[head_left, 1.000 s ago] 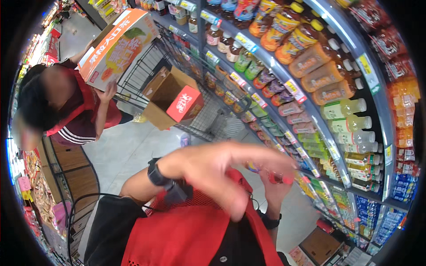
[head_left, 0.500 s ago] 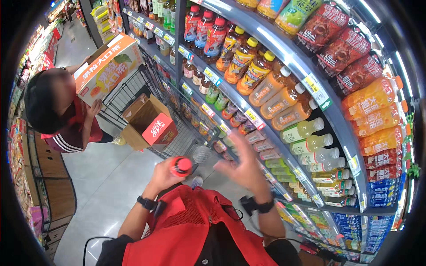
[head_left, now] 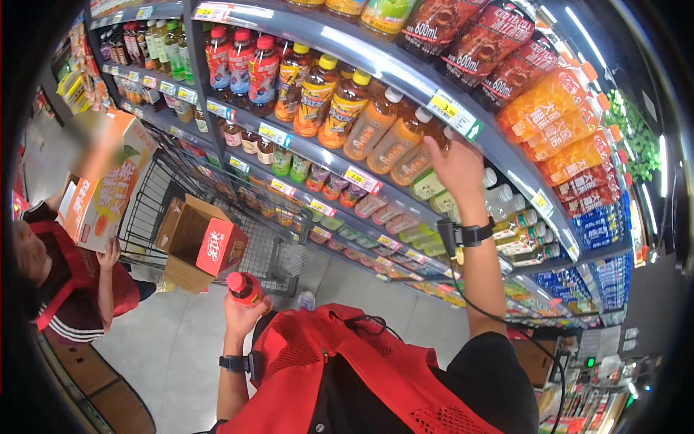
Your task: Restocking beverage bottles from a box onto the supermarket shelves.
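My left hand [head_left: 247, 315] is closed around a dark drink bottle with a red cap and red label [head_left: 244, 288], held upright in front of my red vest. My right hand [head_left: 458, 172] reaches up to the shelf, over the end of a row of orange drink bottles with white caps [head_left: 396, 139]. Thumb and fingers look apart around the nearest bottle's cap, which they partly hide; whether they touch it I cannot make out. Pale drink bottles [head_left: 499, 201] stand just beside my right wrist.
A wire shopping cart [head_left: 269, 254] holds an open cardboard box [head_left: 194, 242]. At left a co-worker's hand [head_left: 108, 254] supports a large orange-and-white carton [head_left: 108, 192] at the cart. Curved shelves [head_left: 325, 152] of bottles run along the right. A cable [head_left: 499, 318] hangs from my right wrist.
My right hand has moved up and away to the shelf bottles. My left hand still holds the red-capped bottle, now lower and further left. The view has turned toward the right.
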The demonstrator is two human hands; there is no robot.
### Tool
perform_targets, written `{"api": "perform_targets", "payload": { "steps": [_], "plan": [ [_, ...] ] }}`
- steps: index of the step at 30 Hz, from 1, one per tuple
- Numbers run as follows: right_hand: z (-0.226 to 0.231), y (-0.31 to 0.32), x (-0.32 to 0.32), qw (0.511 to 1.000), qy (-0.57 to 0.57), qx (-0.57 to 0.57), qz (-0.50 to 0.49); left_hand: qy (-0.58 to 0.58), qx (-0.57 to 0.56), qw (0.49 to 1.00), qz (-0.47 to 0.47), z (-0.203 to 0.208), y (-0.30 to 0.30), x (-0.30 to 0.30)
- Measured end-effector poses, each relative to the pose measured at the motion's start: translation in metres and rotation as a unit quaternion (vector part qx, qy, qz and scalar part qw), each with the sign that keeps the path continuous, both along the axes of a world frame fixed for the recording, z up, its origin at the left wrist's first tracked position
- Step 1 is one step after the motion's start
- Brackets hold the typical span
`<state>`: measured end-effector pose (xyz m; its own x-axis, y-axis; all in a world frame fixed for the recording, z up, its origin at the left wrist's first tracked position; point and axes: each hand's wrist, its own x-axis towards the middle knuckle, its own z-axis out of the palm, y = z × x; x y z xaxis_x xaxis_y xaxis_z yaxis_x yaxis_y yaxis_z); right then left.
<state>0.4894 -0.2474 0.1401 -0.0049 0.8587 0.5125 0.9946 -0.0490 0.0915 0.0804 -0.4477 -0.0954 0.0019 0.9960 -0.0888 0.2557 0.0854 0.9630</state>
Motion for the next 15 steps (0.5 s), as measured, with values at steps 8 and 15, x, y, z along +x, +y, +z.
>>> {"api": "perform_targets", "payload": {
  "steps": [8, 15],
  "plan": [
    [0.007, -0.001, 0.078, 0.99, 0.09, -0.039, 0.104, 0.047, -0.013, 0.996, -0.079, -0.002, 0.027, -0.024],
    [0.012, 0.018, 0.065, 0.954, 0.218, -0.208, -0.016, 0.079, -0.068, 0.988, -0.112, -0.01, 0.033, -0.031]
  ]
}}
